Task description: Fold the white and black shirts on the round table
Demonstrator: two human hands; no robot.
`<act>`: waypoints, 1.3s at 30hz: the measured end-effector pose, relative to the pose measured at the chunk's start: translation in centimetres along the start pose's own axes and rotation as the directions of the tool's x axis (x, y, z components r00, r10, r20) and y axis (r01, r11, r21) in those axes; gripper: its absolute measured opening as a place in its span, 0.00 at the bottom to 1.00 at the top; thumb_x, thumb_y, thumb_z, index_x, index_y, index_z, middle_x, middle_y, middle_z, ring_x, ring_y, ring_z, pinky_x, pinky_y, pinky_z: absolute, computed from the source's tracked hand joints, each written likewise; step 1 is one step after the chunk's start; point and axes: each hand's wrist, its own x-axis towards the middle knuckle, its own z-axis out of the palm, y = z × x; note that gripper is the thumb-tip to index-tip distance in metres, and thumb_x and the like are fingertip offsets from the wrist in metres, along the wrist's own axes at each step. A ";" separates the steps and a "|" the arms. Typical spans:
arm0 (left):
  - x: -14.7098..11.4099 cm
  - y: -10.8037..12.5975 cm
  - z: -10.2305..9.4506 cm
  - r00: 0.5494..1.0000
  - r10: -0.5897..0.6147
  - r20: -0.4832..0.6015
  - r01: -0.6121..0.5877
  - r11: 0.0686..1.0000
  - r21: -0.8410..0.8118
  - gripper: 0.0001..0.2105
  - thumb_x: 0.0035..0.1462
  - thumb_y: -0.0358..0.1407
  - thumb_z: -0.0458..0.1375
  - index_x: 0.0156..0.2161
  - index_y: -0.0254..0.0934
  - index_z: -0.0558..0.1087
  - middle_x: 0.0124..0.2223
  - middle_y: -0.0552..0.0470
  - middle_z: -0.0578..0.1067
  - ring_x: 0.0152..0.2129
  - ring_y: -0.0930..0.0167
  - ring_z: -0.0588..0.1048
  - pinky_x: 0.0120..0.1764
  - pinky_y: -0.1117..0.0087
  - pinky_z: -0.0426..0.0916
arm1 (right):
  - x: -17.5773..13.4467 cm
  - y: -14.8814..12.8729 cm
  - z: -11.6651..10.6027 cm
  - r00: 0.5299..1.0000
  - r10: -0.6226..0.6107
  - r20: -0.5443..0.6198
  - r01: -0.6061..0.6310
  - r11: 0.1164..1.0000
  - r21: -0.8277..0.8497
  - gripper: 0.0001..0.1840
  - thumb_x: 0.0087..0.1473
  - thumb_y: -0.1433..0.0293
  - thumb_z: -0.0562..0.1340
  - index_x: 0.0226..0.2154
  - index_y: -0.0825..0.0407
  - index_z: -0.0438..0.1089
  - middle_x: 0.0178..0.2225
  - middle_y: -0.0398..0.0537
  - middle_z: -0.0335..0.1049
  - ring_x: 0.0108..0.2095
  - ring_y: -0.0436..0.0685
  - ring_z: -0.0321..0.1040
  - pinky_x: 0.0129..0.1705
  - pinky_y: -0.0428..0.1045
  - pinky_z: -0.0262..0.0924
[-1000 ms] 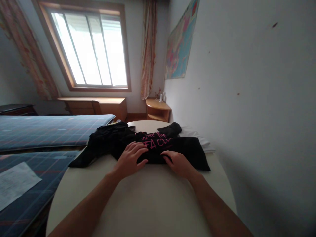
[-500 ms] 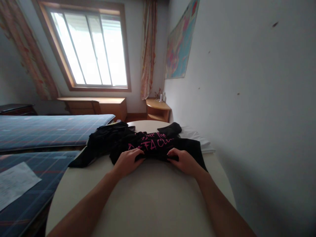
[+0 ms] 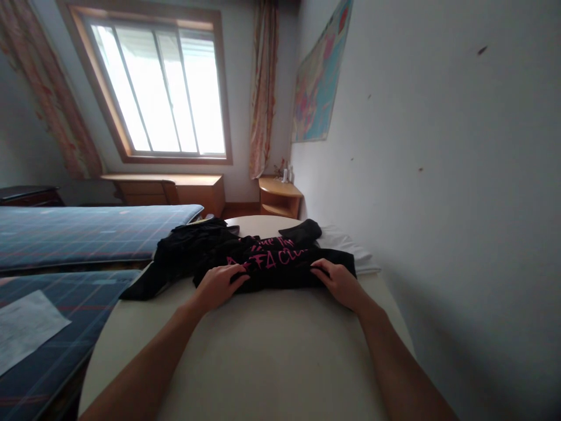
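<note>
In the head view, a person's bare arms reach in over the near edge of the table (image 3: pixel 272 356). The black shirt (image 3: pixel 280 278), with pink lettering, lies across the table's far half, creased and gathered into a low band.

The left hand (image 3: pixel 219 286) touches the shirt's near side toward the table's left, its thumb spread a little from the fingers. The right hand (image 3: pixel 345 285) touches the shirt toward the table's right, thumb and fingers bent over the fabric. The two hands stand well apart; whether either one pinches the cloth cannot be told.

A rumpled black pile (image 3: pixel 182 251) lies at the table's far left, against the shirt. A dark cloth (image 3: pixel 307 231) sits near the table's far edge, and a white cloth (image 3: pixel 348 242) lies along its right edge, partly behind the shirt.

Left of the table are two plaid mattresses (image 3: pixel 96 234), the nearer bearing a paper (image 3: pixel 33 327). Beyond the table stand a desk (image 3: pixel 199 190) and a shelf (image 3: pixel 280 187); to its right rises a wall (image 3: pixel 421 111) with a map (image 3: pixel 319 82).
</note>
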 end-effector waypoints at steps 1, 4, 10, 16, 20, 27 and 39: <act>0.0 -0.1 0.0 1.000 0.007 0.007 -0.007 1.000 0.000 0.16 0.65 0.48 0.50 0.41 0.42 0.76 0.38 0.50 0.81 0.35 0.65 0.79 0.38 0.70 0.68 | 0.0 0.0 -0.1 1.000 0.001 0.011 0.000 1.000 -0.009 0.17 0.63 0.56 0.55 0.42 0.50 0.72 0.33 0.46 0.77 0.31 0.57 0.73 0.36 0.49 0.61; 0.1 -0.3 -0.2 0.999 0.031 0.027 -0.030 0.999 -0.015 0.17 0.66 0.48 0.50 0.41 0.42 0.77 0.37 0.50 0.81 0.35 0.65 0.80 0.37 0.70 0.68 | 0.1 0.1 -0.3 1.000 -0.002 0.016 0.002 1.000 -0.025 0.18 0.62 0.56 0.55 0.41 0.49 0.74 0.31 0.45 0.77 0.30 0.57 0.73 0.34 0.49 0.61; -0.2 0.5 -1.6 0.986 0.039 0.164 -0.039 0.999 0.001 0.14 0.61 0.49 0.55 0.41 0.44 0.77 0.36 0.48 0.81 0.33 0.64 0.79 0.38 0.69 0.67 | -0.8 0.4 -0.9 0.997 -0.013 0.080 0.017 0.998 -0.054 0.17 0.61 0.56 0.57 0.42 0.47 0.75 0.32 0.45 0.78 0.32 0.57 0.74 0.36 0.48 0.62; -2.5 0.3 -3.8 0.945 0.107 0.308 -0.123 0.992 0.034 0.05 0.55 0.39 0.60 0.35 0.41 0.75 0.35 0.48 0.79 0.36 0.63 0.78 0.46 0.65 0.66 | -4.4 -0.4 -1.8 0.967 -0.009 0.255 0.012 1.000 -0.010 0.13 0.61 0.60 0.58 0.42 0.45 0.75 0.37 0.43 0.79 0.34 0.56 0.75 0.38 0.47 0.62; -4.9 0.8 -6.0 0.872 0.025 0.488 -0.064 0.996 0.064 0.07 0.50 0.33 0.60 0.36 0.41 0.77 0.38 0.47 0.80 0.36 0.61 0.79 0.41 0.65 0.69 | -6.0 -2.4 -2.7 0.937 0.001 0.349 0.005 1.000 -0.017 0.12 0.60 0.62 0.58 0.42 0.46 0.75 0.36 0.44 0.78 0.33 0.56 0.74 0.36 0.47 0.60; -7.0 5.9 -10.5 0.408 -0.061 0.911 0.239 0.970 -0.042 0.07 0.37 0.37 0.68 0.23 0.42 0.74 0.23 0.54 0.75 0.20 0.64 0.74 0.24 0.67 0.68 | -8.5 -5.8 -4.6 0.719 0.051 0.693 -0.088 0.996 0.018 0.10 0.50 0.66 0.66 0.37 0.48 0.78 0.26 0.40 0.74 0.23 0.49 0.64 0.24 0.42 0.52; -5.9 3.9 -3.6 0.947 0.035 0.320 -0.048 0.998 0.035 0.18 0.60 0.40 0.54 0.55 0.44 0.70 0.56 0.46 0.71 0.53 0.59 0.69 0.55 0.58 0.64 | -8.8 -7.0 -2.9 0.841 -0.019 0.540 0.055 0.997 -0.051 0.20 0.50 0.66 0.66 0.48 0.48 0.74 0.46 0.48 0.72 0.45 0.57 0.68 0.49 0.50 0.61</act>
